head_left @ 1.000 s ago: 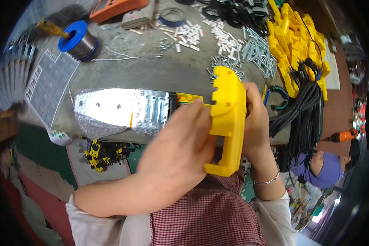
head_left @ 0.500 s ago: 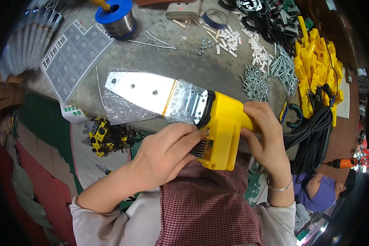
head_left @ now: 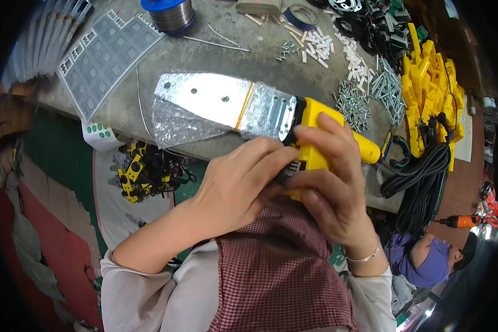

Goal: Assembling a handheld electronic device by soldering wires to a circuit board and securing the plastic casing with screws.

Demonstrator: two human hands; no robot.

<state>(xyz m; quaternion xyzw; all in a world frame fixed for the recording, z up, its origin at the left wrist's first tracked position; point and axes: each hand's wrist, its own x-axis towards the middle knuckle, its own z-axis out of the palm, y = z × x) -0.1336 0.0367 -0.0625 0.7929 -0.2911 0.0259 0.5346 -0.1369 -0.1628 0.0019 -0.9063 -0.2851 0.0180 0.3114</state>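
A pipe welder (head_left: pixel 320 112) with a yellow plastic housing lies across the near table edge. Its flat silver heating plate (head_left: pixel 207 99) points left, loosely covered by clear bubble wrap (head_left: pixel 174 127) and held by an orange band. At the housing's near left side, my left hand (head_left: pixel 232 185) has its fingers closed on a black ridged piece (head_left: pixel 294 167), mostly covered by the fingers. My right hand (head_left: pixel 337 188) curls over the housing from the right, fingers bent around it beside that piece. The yellow handle (head_left: pixel 365 148) sticks out to the right, out of my grasp.
Screws (head_left: pixel 353 105), white strips (head_left: pixel 318 47) and a solder spool (head_left: pixel 171 16) lie at the back. Yellow housings (head_left: pixel 426 83) and coiled black cables (head_left: pixel 418 188) crowd the right. A printed sticker sheet (head_left: pixel 108 61) is left. Another person (head_left: pixel 426 260) sits at lower right.
My right hand has left the handle and moved left onto the housing. The pipe welder sits farther up and right in view. My left hand stays at the black ridged piece.
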